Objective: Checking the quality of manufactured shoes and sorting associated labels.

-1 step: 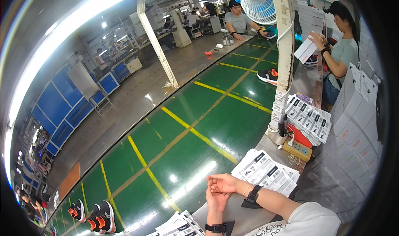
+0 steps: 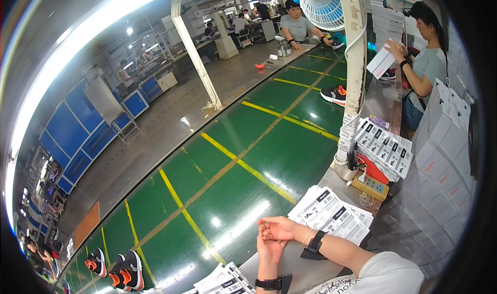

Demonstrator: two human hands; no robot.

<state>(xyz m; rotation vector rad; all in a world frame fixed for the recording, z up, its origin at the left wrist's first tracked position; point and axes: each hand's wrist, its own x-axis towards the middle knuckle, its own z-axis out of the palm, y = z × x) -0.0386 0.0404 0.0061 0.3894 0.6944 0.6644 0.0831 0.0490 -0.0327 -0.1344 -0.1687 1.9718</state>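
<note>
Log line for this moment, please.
left hand: empty, under right hand | right hand: empty, resting on left | nearest: label sheets on bench | belt: shoes at left

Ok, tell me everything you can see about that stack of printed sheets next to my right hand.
The stack of printed sheets is white paper with black printed blocks and barcode-like marks, loosely fanned. It lies flat on the grey worktop at the edge of the green conveyor belt. The right hand rests just beside its near left corner, on the left hand; whether it touches the sheets is unclear.
</note>
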